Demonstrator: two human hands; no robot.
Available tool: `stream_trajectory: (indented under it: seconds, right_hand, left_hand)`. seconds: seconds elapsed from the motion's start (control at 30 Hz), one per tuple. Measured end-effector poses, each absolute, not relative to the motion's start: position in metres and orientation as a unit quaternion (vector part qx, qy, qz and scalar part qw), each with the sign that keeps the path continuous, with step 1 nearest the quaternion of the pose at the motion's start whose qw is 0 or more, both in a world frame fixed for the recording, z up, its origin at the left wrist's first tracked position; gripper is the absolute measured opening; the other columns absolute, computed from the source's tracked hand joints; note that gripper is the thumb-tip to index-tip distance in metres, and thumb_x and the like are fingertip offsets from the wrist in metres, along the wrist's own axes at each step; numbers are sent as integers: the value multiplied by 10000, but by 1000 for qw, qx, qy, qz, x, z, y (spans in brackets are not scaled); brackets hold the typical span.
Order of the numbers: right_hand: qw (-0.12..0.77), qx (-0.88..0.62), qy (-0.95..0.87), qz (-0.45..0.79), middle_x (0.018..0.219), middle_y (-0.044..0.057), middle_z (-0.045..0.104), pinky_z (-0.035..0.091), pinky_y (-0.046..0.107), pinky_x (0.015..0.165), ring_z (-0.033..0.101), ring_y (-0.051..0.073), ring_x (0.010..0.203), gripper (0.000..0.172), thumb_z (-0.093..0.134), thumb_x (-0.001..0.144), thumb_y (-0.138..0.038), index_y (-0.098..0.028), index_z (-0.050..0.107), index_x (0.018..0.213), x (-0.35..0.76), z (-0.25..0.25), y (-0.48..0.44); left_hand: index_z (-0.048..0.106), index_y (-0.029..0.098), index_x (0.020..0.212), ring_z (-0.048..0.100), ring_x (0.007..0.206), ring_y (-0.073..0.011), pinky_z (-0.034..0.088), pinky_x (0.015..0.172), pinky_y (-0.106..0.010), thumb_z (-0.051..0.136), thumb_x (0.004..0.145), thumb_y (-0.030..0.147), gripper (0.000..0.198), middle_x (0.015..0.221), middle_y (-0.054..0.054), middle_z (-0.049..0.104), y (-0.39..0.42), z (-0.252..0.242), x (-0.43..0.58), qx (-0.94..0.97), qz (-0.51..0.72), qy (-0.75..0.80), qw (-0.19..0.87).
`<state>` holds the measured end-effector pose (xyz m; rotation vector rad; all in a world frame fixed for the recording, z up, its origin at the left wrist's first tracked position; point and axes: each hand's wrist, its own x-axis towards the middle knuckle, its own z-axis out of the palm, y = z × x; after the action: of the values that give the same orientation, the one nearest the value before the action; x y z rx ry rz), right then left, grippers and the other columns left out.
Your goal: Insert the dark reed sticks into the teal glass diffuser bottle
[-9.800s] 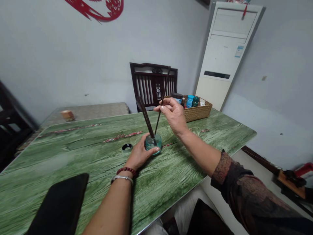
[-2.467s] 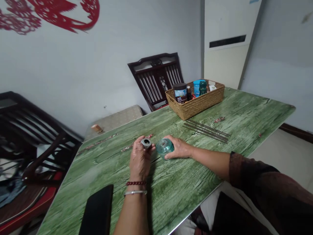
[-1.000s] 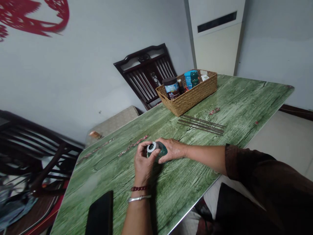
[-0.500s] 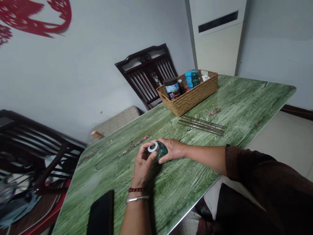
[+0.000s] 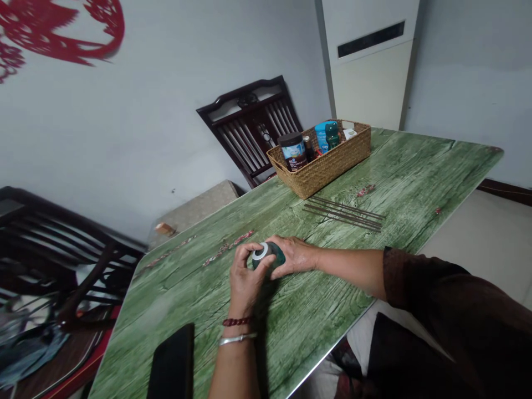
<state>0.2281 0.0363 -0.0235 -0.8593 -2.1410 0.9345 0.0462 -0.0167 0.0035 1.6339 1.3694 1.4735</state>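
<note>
black flat case (image 5: 171, 363) nearest, on green wood-print worktop (image 5: 399, 166). left hand (image 5: 245, 277): fingers clamped on silver ring (image 5: 259, 254) at mouth of teal glass bottle (image 5: 275, 254). right hand (image 5: 296, 256): fingers wrapped round bottle body from its right, touching left hand. beyond bottle: dark sticks (image 5: 343, 215) lying loose, then wicker basket (image 5: 320, 165) holding jars (image 5: 293, 152).

I can read nothing here: the dark-lidded jar (image 5: 293, 153) and blue container (image 5: 320, 138) in the far wicker basket (image 5: 341, 165) carry labels too small to make out.
</note>
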Motion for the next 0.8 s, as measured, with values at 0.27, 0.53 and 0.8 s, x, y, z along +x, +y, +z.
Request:
stream_trajectory:
  seconds: [0.27, 0.53, 0.8]
  right_hand:
    - [314, -328, -815, 359, 1164, 50, 729, 504, 355, 875, 713, 291, 1086, 825, 974, 638, -441, -243, 564, 1326, 228, -23, 36]
    - [299, -340, -818, 355, 1165, 47, 717, 503, 346, 872, 713, 289, 1091, 819, 964, 660, -421, -243, 543, 1339, 229, -22, 34]
    - [318, -348, -811, 347, 1105, 39, 719, 494, 342, 844, 709, 275, 1016, 748, 937, 675, -390, -229, 567, 1305, 226, -26, 36]
  left_hand:
    - [658, 277, 1327, 572, 1353, -324, 449, 1136, -445, 886, 722, 557, 706, 1388, -110, 647, -20, 9, 41, 627, 535, 473, 311]
    - [595, 283, 1415, 577, 1374, -331, 419, 1162, -478, 776, 849, 554, 652, 1431, -128, 636, -23, 15, 43, 670, 501, 456, 304]
    - [589, 262, 1345, 687, 1168, -306, 464, 1118, -522, 767, 863, 493, 563, 1198, -86, 720, -21, 13, 47, 712, 454, 515, 148]
